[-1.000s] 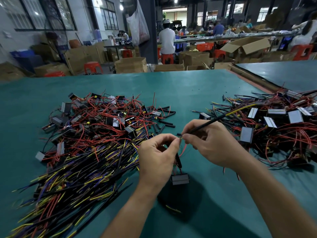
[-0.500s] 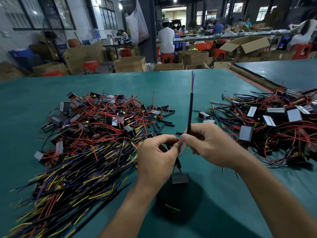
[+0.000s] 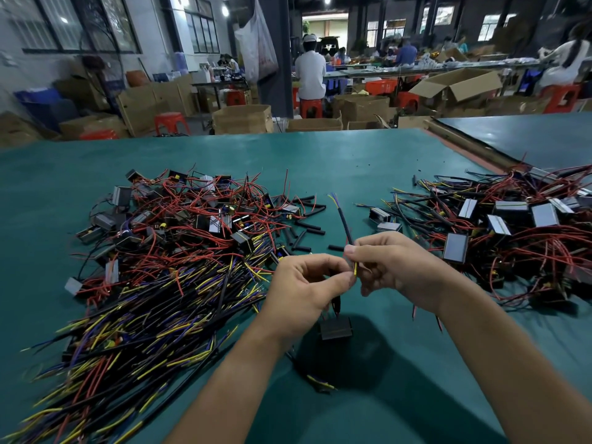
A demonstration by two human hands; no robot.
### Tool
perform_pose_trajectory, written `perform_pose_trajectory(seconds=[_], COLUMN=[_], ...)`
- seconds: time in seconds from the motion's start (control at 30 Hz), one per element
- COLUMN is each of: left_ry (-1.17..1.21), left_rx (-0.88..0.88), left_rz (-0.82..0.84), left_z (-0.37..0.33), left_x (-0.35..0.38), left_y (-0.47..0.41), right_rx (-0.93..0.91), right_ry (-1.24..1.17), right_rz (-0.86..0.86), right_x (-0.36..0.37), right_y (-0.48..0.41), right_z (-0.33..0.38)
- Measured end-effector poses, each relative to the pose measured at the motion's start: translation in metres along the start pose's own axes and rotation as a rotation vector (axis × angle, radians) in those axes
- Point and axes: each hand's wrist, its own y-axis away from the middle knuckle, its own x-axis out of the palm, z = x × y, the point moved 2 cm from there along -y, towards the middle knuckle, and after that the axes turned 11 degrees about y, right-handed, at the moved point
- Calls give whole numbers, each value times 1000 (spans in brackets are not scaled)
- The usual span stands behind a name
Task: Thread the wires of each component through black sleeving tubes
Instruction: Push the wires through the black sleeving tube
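A black sleeve is riding on one component's wires, whose yellow and blue tips are poking out of its far end — this piece looks nearly threaded. The right hand is pinching the sleeve's near end, the left hand is pinching the wires just below, and the component is hanging under it above the bench. Judging by the piles — a big left heap, a smaller right heap — much work is remaining.
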Motion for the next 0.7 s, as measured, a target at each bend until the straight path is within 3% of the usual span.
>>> perform_pose_trajectory(seconds=[0.2,0.33,0.57,0.7], left_ry=[237,322,257,290], left_rx=[-181,-251,-202,-229], left_rz=[25,26,-144,-187], left_z=[-1,-1,1,3], left_x=[-3,-3,-5,-6], left_y=[1,0,-3,-3], right_rx=[-37,-98,-212,-191], right_ry=[-160,-191,-47,-41], right_rz=[151,158,-156,-115], right_x=[0,0,1,0], right_y=[3,3,-2,1], right_z=[0,1,5,5])
